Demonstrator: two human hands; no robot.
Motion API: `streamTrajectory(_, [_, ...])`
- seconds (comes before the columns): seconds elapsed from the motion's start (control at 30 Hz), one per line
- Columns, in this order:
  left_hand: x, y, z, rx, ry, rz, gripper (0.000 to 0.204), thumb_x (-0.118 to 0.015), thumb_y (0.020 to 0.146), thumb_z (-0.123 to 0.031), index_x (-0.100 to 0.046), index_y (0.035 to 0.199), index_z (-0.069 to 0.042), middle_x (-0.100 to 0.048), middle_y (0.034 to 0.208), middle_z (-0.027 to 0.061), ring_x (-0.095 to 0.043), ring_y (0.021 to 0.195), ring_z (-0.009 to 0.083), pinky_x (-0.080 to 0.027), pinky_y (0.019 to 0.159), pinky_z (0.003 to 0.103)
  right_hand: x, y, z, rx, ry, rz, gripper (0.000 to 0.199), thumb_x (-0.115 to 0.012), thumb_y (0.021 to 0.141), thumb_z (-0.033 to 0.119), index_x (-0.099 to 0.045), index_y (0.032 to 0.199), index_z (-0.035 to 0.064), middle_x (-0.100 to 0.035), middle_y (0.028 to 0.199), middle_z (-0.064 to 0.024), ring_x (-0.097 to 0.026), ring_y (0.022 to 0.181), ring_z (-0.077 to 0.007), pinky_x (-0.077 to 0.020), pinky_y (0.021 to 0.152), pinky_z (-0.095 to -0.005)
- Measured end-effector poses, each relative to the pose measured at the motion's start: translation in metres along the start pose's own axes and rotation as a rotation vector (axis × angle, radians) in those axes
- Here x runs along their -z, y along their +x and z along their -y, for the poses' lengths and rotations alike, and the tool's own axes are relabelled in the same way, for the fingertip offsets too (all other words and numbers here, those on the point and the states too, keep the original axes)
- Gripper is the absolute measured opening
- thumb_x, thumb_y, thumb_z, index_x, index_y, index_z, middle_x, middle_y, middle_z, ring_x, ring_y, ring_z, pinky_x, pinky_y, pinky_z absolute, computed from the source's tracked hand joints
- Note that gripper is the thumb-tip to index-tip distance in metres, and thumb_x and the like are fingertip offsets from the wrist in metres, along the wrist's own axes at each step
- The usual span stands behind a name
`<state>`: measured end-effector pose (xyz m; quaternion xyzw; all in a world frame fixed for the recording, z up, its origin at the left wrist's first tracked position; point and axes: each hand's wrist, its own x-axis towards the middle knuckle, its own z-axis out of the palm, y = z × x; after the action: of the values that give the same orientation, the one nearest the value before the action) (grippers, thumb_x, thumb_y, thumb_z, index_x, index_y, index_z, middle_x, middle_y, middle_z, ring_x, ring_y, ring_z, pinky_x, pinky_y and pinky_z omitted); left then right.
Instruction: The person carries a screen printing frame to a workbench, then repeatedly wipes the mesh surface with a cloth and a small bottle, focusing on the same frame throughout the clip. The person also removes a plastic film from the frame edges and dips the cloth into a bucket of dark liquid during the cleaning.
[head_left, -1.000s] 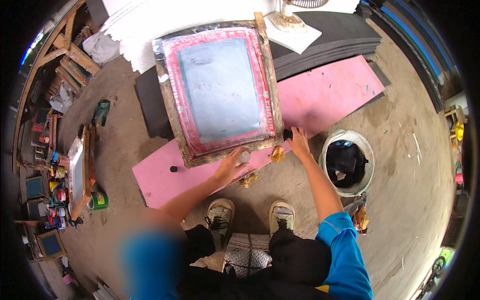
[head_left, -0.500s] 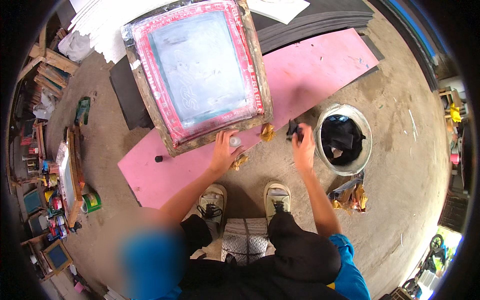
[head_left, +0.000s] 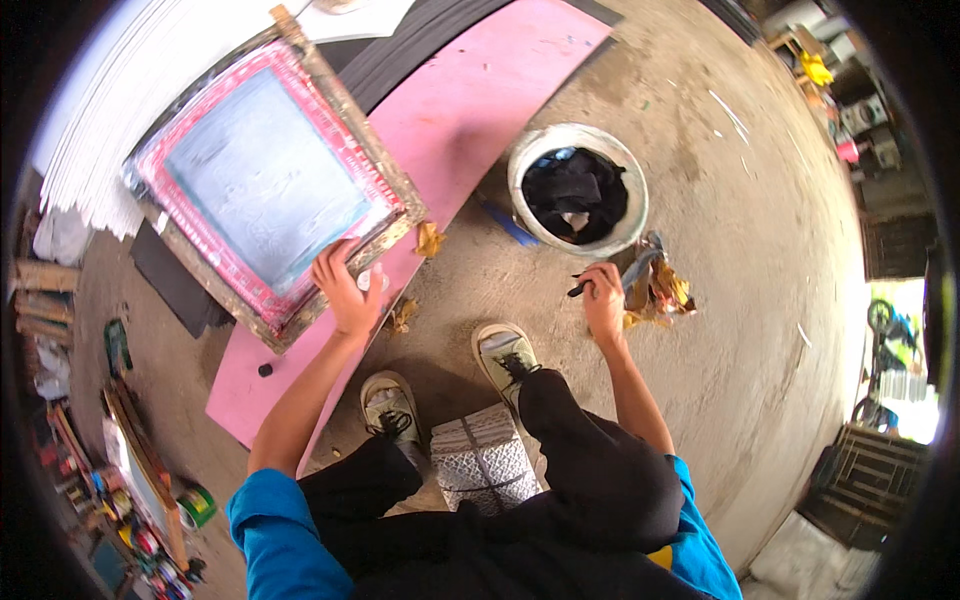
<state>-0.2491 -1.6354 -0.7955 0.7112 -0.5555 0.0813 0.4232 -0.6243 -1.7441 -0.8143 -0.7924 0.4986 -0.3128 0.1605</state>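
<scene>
A screen-printing frame [head_left: 392, 232], wooden with red-and-white tape around its grey-blue mesh, lies tilted at the left. My left hand [head_left: 347, 300] is at its near right corner, fingertips on the edge. Between thumb and fingers it holds a small clear round container [head_left: 366, 279], partly hidden. My right hand [head_left: 603, 303] is above the floor just nearer than the bucket [head_left: 637, 178]. Its fingers are closed on a small black piece [head_left: 577, 291], mostly covered and too small to identify. Black cloth [head_left: 560, 188] fills the bucket.
A pink board [head_left: 470, 100] runs under the frame, with a small black cap [head_left: 265, 370] on it. Crumpled gold-coloured wrapping [head_left: 665, 290] lies right of my right hand. A blue object [head_left: 512, 224] lies beside the bucket. A strapped patterned bundle [head_left: 485, 460] stands between my feet.
The view has turned and shifted right. My right hand has moved from the bucket's left side to its near side, by the crumpled wrapping. My left hand stays at the frame with the container.
</scene>
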Motion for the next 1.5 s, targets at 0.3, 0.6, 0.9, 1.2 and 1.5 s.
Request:
streamTrajectory(0.3, [-0.011, 0.001, -0.036, -0.094, -0.007, 0.087, 0.031, -0.063, 0.078, -0.021, -0.054, 0.106, -0.011, -0.051, 0.099, 0.008, -0.046, 0.098, 0.0255, -0.031, 0.087, 0.04, 0.003, 0.001, 0.006, 0.072, -0.069, 0.009, 0.028, -0.055, 0.065, -0.008, -0.063, 0.087, 0.008, -0.054, 0.098, -0.0107, -0.053, 0.097, -0.0307, -0.0456, 0.084, -0.0408])
streamTrajectory(0.6, [-0.005, -0.088, 0.003, -0.481, 0.354, 0.506, 0.039, -0.066, 0.075, -0.022, -0.056, 0.112, -0.018, -0.05, 0.12, -0.0012, -0.042, 0.115, 0.0208, -0.032, 0.091, 0.05, -0.16, 0.09, 0.11, 0.888, -0.211, 0.388, 0.034, -0.055, 0.075, 0.002, -0.053, 0.11, 0.0051, -0.043, 0.12, -0.0119, -0.048, 0.113, -0.0293, -0.0487, 0.089, -0.0396])
streamTrajectory(0.9, [-0.028, -0.115, 0.03, -0.599, 0.878, 0.607, 0.052, -0.059, 0.079, -0.035, -0.05, 0.129, -0.024, -0.03, 0.144, -0.0026, -0.022, 0.135, 0.0214, -0.013, 0.108, 0.062, -0.153, 0.085, 0.093, 0.422, 0.106, 0.466, 0.019, -0.056, 0.078, -0.001, -0.054, 0.096, 0.0026, -0.057, 0.097, -0.0135, -0.055, 0.096, -0.0321, -0.0517, 0.081, -0.0382])
streamTrajectory(1.2, [-0.038, -0.079, -0.053, 0.021, 0.207, 0.336, 0.026, -0.072, 0.07, -0.019, -0.06, 0.093, -0.015, -0.046, 0.111, 0.002, -0.042, 0.109, 0.0236, -0.027, 0.093, 0.054, -0.091, 0.044, 0.1, -0.241, 0.743, 0.648, 0.027, -0.065, 0.081, 0.011, -0.057, 0.107, 0.0049, -0.061, 0.094, -0.0081, -0.056, 0.104, -0.0239, -0.0491, 0.081, -0.0331])
streamTrajectory(1.5, [-0.087, 0.003, -0.144, 0.143, -0.734, 0.41, 0.022, -0.068, 0.075, -0.003, -0.064, 0.098, -0.004, -0.066, 0.095, 0.0063, -0.061, 0.083, 0.0206, -0.049, 0.074, 0.032, 0.005, 0.057, 0.074, -0.275, 0.589, 0.228, 0.014, -0.064, 0.08, 0.001, -0.064, 0.094, 0.0, -0.068, 0.082, -0.0075, -0.065, 0.076, -0.0113, -0.0497, 0.067, -0.0245])
